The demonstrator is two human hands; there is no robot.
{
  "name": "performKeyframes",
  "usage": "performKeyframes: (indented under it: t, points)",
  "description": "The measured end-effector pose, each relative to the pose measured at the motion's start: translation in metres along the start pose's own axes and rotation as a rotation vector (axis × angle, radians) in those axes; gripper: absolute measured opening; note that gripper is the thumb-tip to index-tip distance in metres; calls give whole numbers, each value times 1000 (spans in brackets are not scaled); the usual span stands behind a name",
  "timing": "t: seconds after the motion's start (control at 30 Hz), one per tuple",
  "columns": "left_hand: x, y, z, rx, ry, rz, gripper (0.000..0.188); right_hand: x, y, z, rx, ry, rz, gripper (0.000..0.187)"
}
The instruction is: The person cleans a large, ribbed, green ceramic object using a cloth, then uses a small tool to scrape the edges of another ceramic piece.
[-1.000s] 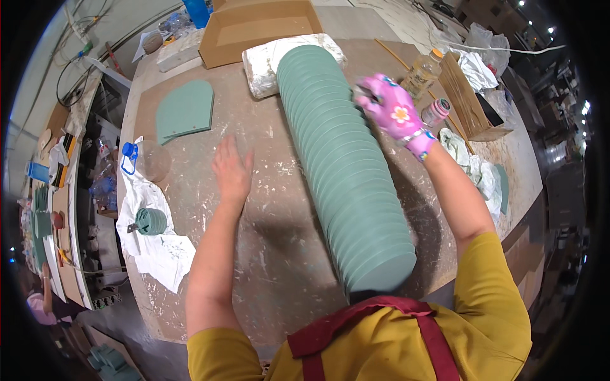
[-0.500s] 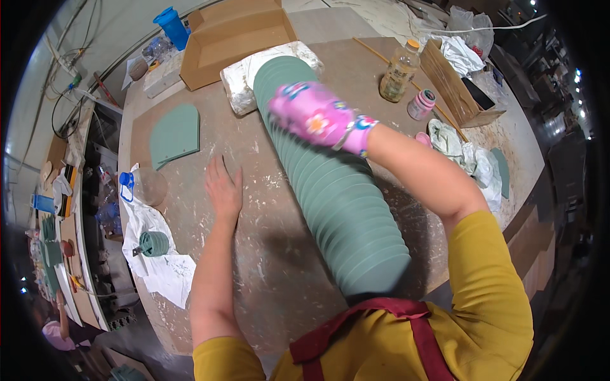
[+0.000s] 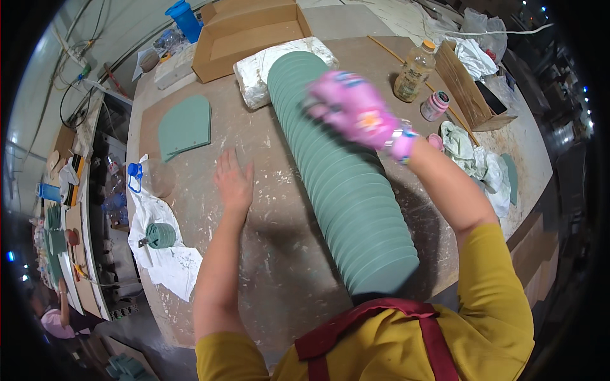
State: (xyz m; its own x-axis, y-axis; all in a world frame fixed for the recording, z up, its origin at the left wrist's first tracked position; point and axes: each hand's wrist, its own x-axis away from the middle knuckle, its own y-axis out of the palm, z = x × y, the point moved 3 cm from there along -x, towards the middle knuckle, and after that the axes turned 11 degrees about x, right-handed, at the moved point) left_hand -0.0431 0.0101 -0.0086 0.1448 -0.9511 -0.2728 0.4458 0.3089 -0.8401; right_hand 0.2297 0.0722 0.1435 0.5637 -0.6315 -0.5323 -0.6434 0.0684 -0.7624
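Note:
A long row of overlapping flat green pieces with rounded ends (image 3: 356, 209) runs from near my body to the far side of the table. Its far end leans on a white wrapped block (image 3: 253, 82). My right hand (image 3: 356, 108), in a pink flowered glove, is over the upper part of the row; motion smears its fingers, so I cannot make out whether they hold anything. To the left of the row my left hand (image 3: 234, 184) lies bare on the tabletop, fingers stretched out. Beyond it is a single green piece (image 3: 185, 127) with one rounded end.
At the back stands an open cardboard box (image 3: 251, 38) near a blue cup (image 3: 184, 22). A juice bottle (image 3: 414, 73), a pink jar (image 3: 434, 106) and crumpled cloths (image 3: 476, 162) sit right. Leftward, a clear jug (image 3: 155, 178) and a green roll (image 3: 160, 235) rest by white cloth.
My gloved right hand has shifted slightly right across the row. The whole view has moved a little; my left hand stays flat on the table.

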Motion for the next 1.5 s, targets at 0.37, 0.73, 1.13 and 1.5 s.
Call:
performKeyframes:
  t: [0.37, 0.73, 1.13, 1.5]
  points:
    - [0, 2, -4, 71, 9, 37, 61, -57, 50, 2, 340, -84, -326, 16]
    - [-3, 1, -3, 38, 4, 12, 60, 68, -1, 69, 115, 514, 298, 36]
    - [-2, -1, 0, 12, -17, -15, 58, 64, -12, 82, 282, 403, 48, 37]
    - [-1, 7, -13, 99, 30, 28, 58, -66, 82, -14, 713, -378, -422, 11]
